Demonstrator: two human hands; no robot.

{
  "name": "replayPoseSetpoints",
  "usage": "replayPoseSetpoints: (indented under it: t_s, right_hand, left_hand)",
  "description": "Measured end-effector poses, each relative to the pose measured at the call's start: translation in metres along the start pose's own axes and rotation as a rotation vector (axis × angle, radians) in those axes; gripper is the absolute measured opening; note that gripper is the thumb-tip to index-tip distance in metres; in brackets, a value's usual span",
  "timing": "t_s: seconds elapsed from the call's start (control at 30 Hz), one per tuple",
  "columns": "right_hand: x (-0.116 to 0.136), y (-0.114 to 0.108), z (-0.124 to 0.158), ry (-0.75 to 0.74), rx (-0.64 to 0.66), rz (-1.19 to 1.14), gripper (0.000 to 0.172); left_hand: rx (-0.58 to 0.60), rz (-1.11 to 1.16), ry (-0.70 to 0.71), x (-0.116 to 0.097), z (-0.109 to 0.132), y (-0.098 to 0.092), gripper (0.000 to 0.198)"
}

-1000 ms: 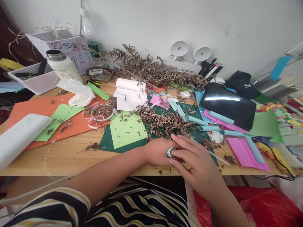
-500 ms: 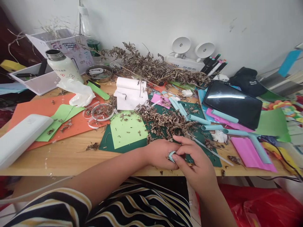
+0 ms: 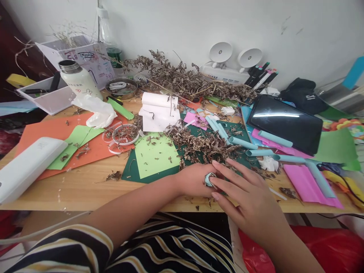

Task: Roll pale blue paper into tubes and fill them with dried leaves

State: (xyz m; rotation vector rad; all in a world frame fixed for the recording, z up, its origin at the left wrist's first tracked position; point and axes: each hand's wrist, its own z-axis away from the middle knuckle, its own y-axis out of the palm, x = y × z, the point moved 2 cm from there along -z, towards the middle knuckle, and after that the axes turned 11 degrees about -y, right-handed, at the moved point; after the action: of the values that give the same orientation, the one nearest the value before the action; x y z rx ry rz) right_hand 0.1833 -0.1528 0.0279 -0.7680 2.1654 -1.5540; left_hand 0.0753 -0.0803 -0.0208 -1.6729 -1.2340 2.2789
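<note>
My left hand [image 3: 196,180] is wrapped round a light blue paper tube [image 3: 209,179], whose open end shows at the top of the fist. Bits of dried leaf stick out at the tube's rim; the rest of it is hidden in the palm. My right hand [image 3: 246,189] lies over the left one with its fingers stretched and apart, one fingertip touching the tube's mouth. Just beyond both hands, a heap of crumbled dried leaves [image 3: 201,144] covers part of a dark green mat [image 3: 133,167]. A light green paper sheet [image 3: 156,155] lies on the mat, sprinkled with leaf bits.
Several blue paper tubes [image 3: 257,152] lie at right beside a black tablet [image 3: 284,123] and pink paper [image 3: 301,185]. Dried branches [image 3: 182,77] stretch along the wall by a white router [image 3: 224,74]. At left stand a white bottle [image 3: 81,81] and a white case [image 3: 32,167].
My right hand's fingers have opened out from a pinch at the tube's rim and spread over it. The left hand keeps its grip, and the view has shifted slightly.
</note>
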Motion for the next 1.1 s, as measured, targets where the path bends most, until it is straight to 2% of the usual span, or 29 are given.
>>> replayPoseSetpoints:
  t_s: [0.17,0.27,0.43,0.57,0.67,0.77,0.87,1.1]
  right_hand:
    - [-0.004,0.004,-0.004,0.034,-0.080,-0.196,0.010]
    - [-0.005,0.009,-0.006,0.132,-0.143,-0.381,0.009]
    - [-0.004,0.020,-0.007,0.329,-0.146,-0.732,0.007]
    - [-0.004,0.028,-0.004,0.380,-0.195,-0.868,0.011]
    - [-0.005,0.029,0.001,0.310,-0.276,-0.734,0.010]
    - [-0.003,0.027,0.006,0.193,-0.368,-0.448,0.008]
    - [0.001,0.025,0.007,0.103,-0.423,-0.230,0.014]
    - [0.008,0.024,0.009,0.059,-0.545,-0.076,0.029]
  left_hand:
    - [-0.009,-0.133,0.090,-0.006,0.000,0.003,0.022]
    - [0.005,-0.167,0.093,-0.006,0.001,0.004,0.020]
    - [0.015,-0.086,0.157,-0.005,0.001,0.004,0.018]
    - [-0.006,-0.053,0.195,-0.005,0.001,0.003,0.014]
    - [-0.026,-0.072,0.115,-0.004,0.001,0.002,0.014]
    - [-0.013,-0.103,0.047,-0.004,0.002,0.002,0.016]
    - [0.004,-0.116,0.020,-0.004,0.002,0.002,0.018]
    - [0.000,-0.071,0.026,-0.003,0.001,0.001,0.019]
